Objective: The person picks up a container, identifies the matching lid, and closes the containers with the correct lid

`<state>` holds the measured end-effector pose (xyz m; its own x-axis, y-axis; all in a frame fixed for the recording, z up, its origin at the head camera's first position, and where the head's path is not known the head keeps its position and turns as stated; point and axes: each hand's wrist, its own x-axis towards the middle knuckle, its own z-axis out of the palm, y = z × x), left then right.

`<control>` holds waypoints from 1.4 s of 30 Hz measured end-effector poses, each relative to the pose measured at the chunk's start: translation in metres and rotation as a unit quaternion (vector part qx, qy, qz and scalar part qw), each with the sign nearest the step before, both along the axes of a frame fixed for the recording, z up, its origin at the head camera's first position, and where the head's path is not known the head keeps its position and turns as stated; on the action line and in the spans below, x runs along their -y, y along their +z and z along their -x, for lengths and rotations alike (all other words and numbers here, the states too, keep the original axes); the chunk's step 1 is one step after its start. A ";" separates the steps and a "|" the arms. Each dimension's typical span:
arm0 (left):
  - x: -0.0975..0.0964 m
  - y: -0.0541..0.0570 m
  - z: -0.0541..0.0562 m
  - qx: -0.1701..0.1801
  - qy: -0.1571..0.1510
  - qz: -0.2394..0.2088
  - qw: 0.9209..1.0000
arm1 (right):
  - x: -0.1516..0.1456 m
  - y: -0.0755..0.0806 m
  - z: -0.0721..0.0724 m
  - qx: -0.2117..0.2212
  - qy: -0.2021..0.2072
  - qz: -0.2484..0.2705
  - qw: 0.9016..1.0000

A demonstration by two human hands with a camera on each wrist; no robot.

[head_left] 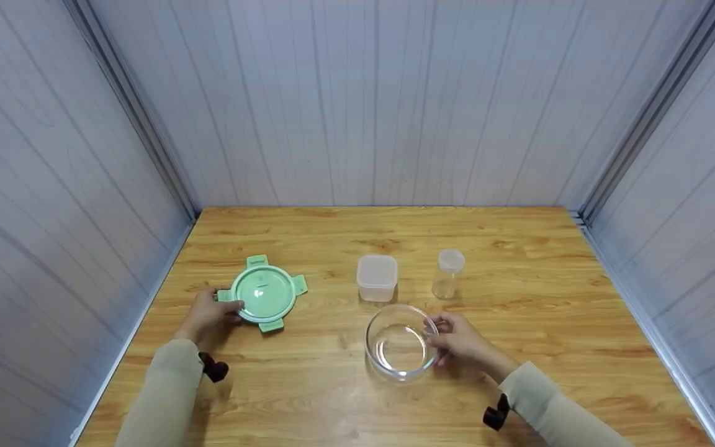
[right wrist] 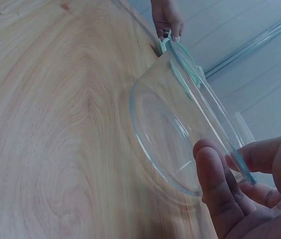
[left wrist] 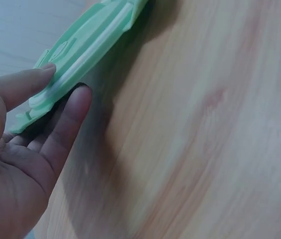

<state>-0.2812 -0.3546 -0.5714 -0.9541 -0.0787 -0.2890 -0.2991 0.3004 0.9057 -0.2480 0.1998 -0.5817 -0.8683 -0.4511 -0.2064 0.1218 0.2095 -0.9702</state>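
Note:
On the left of the table, my left hand (head_left: pixel 207 315) pinches the edge of a round green lid (head_left: pixel 265 294) with four-sided locking flaps spread outward. In the left wrist view the thumb lies on the lid's upper face (left wrist: pixel 75 55) and the fingers are underneath, with the lid tilted over the wood. My right hand (head_left: pixel 460 339) grips the rim of a round clear glass bowl (head_left: pixel 402 366), thumb on one side of the wall and fingers on the other. The bowl's open top faces up, and its base is close to the table in the right wrist view.
A small square translucent container (head_left: pixel 377 279) with a lid stands just behind the bowl. Right of it is a small clear jar (head_left: pixel 446 280) with a whitish cap. Pale panel walls (head_left: pixel 357 112) enclose the wooden table (head_left: pixel 332 410) at the back and both sides.

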 end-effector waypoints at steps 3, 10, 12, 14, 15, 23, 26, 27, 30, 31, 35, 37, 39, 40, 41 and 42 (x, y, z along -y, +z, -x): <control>-0.002 0.002 0.001 -0.008 0.001 0.016 1.000 | 0.000 0.000 0.000 0.000 0.001 0.001 1.000; -0.008 0.007 0.001 -0.013 0.009 0.031 0.999 | 0.001 0.000 0.000 0.002 -0.001 0.001 1.000; -0.009 0.007 0.002 -0.016 0.009 0.028 0.999 | 0.001 0.000 0.000 0.002 -0.003 0.000 1.000; -0.010 0.006 0.003 -0.017 0.012 0.028 0.999 | 0.001 -0.001 0.000 0.003 -0.005 -0.001 1.000; -0.010 0.006 0.003 -0.017 0.012 0.026 0.999 | 0.001 -0.001 0.000 0.004 -0.007 0.000 1.000; -0.014 0.006 0.005 -0.032 0.019 0.039 0.999 | 0.003 0.000 -0.001 0.002 -0.011 -0.002 1.000; -0.016 0.006 0.006 -0.044 0.026 0.039 0.998 | 0.003 0.000 -0.002 0.000 -0.009 0.002 1.000; -0.016 0.006 0.006 -0.046 0.029 0.037 0.998 | 0.003 0.000 -0.002 0.000 -0.010 0.003 1.000; -0.018 0.006 0.005 -0.047 0.038 0.029 0.998 | 0.003 0.001 -0.002 -0.001 -0.011 0.008 1.000; -0.018 0.006 0.005 -0.046 0.042 0.027 0.998 | 0.003 0.001 -0.002 0.001 -0.012 0.010 1.000; -0.018 0.006 0.006 -0.044 0.045 0.032 0.998 | 0.003 0.000 -0.003 0.002 -0.012 0.014 1.000; -0.018 0.008 0.007 -0.043 0.044 0.032 0.998 | 0.003 0.000 -0.002 0.000 -0.012 0.012 1.000; -0.019 0.009 0.008 -0.042 0.045 0.029 0.998 | 0.003 -0.001 -0.002 -0.003 -0.011 0.009 1.000; -0.019 0.009 0.008 -0.044 0.045 0.026 0.998 | 0.003 -0.001 -0.002 -0.005 -0.011 0.008 1.000; -0.020 0.010 0.009 -0.045 0.046 0.022 0.998 | 0.003 -0.001 -0.002 -0.006 -0.011 0.006 1.000; -0.020 0.010 0.009 -0.047 0.046 0.020 0.998 | 0.002 -0.001 -0.002 -0.006 -0.011 0.004 1.000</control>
